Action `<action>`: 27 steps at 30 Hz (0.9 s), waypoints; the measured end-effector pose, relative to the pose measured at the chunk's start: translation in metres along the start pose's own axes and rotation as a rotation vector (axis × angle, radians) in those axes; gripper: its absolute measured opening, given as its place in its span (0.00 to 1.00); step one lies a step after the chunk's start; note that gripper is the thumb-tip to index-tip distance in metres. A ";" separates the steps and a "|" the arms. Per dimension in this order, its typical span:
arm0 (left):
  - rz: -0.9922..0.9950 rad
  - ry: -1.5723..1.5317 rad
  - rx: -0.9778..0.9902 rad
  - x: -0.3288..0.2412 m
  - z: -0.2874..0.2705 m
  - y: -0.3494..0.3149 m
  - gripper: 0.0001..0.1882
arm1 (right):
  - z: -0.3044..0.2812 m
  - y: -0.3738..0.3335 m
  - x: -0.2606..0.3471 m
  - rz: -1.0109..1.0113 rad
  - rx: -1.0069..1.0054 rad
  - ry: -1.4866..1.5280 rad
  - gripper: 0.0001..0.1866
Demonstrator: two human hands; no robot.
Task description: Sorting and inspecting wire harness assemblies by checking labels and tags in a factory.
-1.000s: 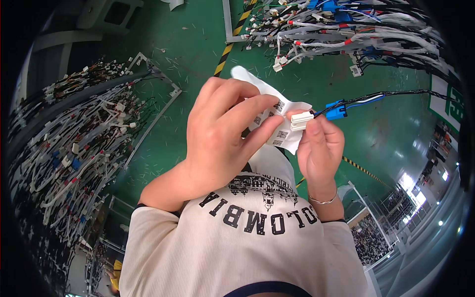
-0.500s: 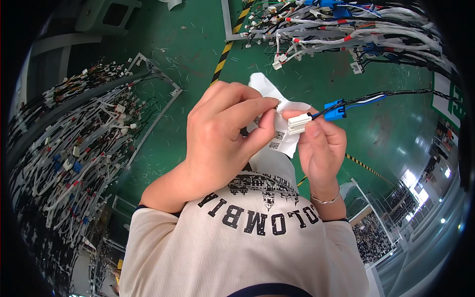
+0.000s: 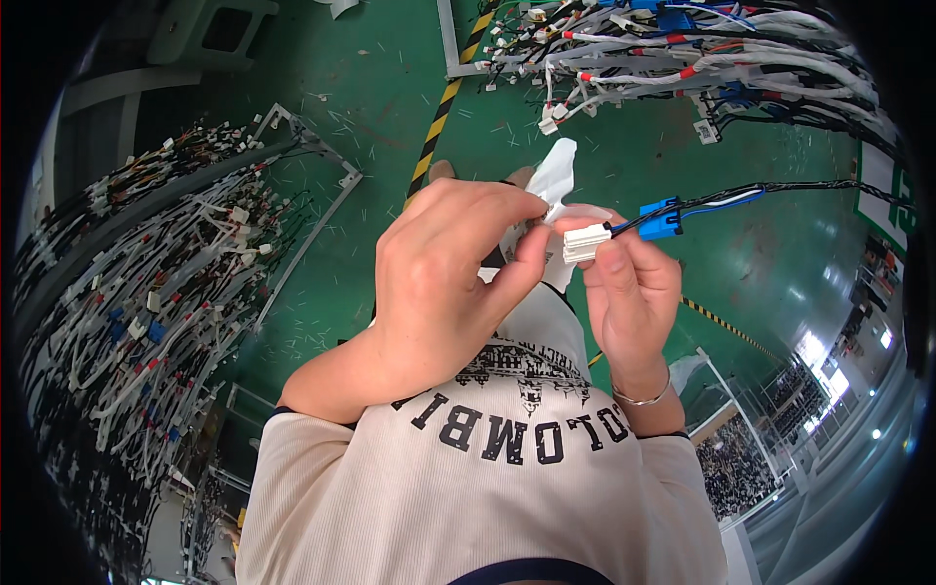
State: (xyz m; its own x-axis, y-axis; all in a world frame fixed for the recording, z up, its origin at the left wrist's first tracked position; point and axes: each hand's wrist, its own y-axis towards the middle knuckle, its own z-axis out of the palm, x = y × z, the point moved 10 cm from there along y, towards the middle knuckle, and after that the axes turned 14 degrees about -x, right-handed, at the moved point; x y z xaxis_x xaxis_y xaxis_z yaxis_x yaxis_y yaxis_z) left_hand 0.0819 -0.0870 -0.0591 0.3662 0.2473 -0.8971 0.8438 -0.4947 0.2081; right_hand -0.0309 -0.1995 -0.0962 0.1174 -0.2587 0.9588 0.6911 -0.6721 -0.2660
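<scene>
My left hand (image 3: 439, 268) is closed, its thumb and forefinger pinching a creased white sheet of printed labels (image 3: 554, 178). The sheet is bent and stands up between both hands; the part behind my left fingers is hidden. My right hand (image 3: 636, 302) grips a white plug connector (image 3: 585, 243) between thumb and fingers, while the sheet's lower part hangs behind that connector, against the right fingers. From the connector a black-wrapped cable (image 3: 780, 184) runs off to the right. A blue connector (image 3: 660, 219) with blue and white wires sits along it, just beyond my right fingertips.
Bundled wire harnesses with white connectors hang on a rack (image 3: 175, 302) at the left. More harnesses (image 3: 673, 68) lie across the upper right by a metal frame (image 3: 448, 44). Black-and-yellow tape (image 3: 437, 127) crosses the green floor (image 3: 380, 117), which is strewn with small scraps.
The label sheet has folded and tilted upright, its printed face now mostly turned out of sight. My left fingers have shifted slightly; my right hand keeps the connector in nearly the same place.
</scene>
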 end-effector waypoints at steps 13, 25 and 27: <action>-0.149 -0.130 0.053 0.011 0.006 0.002 0.08 | -0.004 0.002 -0.008 0.082 -0.031 0.080 0.15; -0.487 -0.342 -0.155 0.048 -0.008 -0.006 0.04 | -0.011 0.001 -0.005 0.193 -0.011 0.034 0.19; 0.206 -0.019 -0.292 -0.010 -0.030 0.006 0.08 | -0.016 0.001 -0.004 0.166 -0.079 -0.097 0.18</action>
State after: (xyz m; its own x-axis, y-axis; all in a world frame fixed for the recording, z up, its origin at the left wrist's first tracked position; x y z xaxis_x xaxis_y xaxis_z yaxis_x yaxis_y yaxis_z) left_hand 0.0949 -0.0668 -0.0375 0.5354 0.1502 -0.8312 0.8305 -0.2730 0.4856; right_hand -0.0420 -0.2098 -0.1021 0.2957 -0.3046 0.9054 0.5987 -0.6794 -0.4242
